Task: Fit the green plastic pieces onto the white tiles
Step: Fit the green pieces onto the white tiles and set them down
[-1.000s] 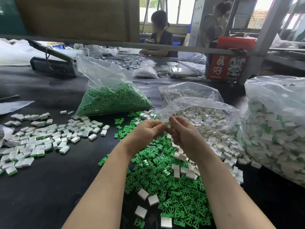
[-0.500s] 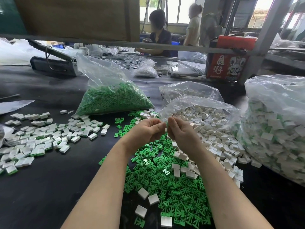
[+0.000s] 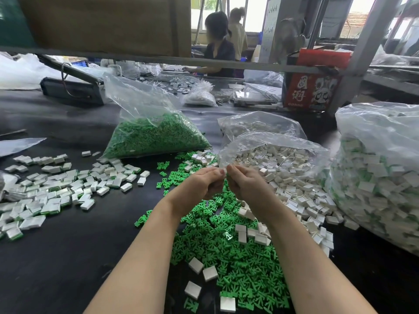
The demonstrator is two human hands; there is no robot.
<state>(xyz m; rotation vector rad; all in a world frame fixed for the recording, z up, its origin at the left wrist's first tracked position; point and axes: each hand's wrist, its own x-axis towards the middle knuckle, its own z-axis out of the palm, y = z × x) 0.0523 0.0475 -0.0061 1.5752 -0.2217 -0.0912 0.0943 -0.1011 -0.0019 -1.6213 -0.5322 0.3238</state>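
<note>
Meanwhile, over the last second little is altered at the hands. The left hand (image 3: 199, 184) and the right hand (image 3: 246, 185) are kept raised together above the middle of the table (image 3: 74, 257), fingertips meeting; against the earlier views they are drawn slightly closer, the gap between them nearly closed. Both sets of fingers are curled inward. A pale sliver is glimpsed at the meeting point, probably a white tile, but what each hand pinches cannot be told with certainty; no green is visible between the fingers.

Judgement: one piece is being pressed into one tile, and the fit is near completion, not yet released.

Loose green pieces (image 3: 226, 252) are spread beneath the wrists toward the near edge, with unfitted white tiles (image 3: 292, 186) heaped to the right, spilling from an open clear bag (image 3: 269, 143). Finished tiles (image 3: 56, 191) with green undersides are scattered toward the left edge. A bag of green pieces (image 3: 154, 134) lies beyond the hands, a large bag of fitted tiles (image 3: 376, 177) at the right edge.

In the background, a standing person (image 3: 237, 32) is now seen behind the seated worker (image 3: 217, 44).
</note>
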